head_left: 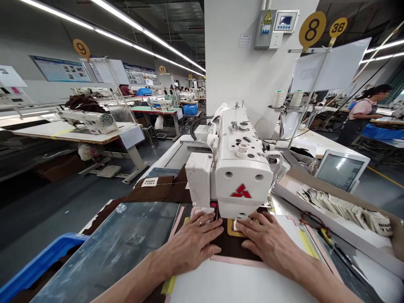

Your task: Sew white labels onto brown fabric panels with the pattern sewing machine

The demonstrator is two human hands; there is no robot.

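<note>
Both my hands lie flat on a dark brown fabric piece (232, 247) under the head of a white sewing machine (240, 168). My left hand (197, 240), with a ring on one finger, is open with its fingers stretched over the fabric's left side. On the right side my right hand (260, 235) is open too, its fingertips beside a yellow frame (231, 230) beneath the machine head. A pink strip (233, 261) edges the fabric near me. The needle area is partly hidden by the machine head and my fingers.
Brown fabric with a white label (149, 182) lies left of the machine. At right are a box (341, 235) of printed labels, yellow-handled snips (325, 235) and a touch screen (342, 170). A blue bin (41, 261) stands lower left. A person (362, 111) works far right.
</note>
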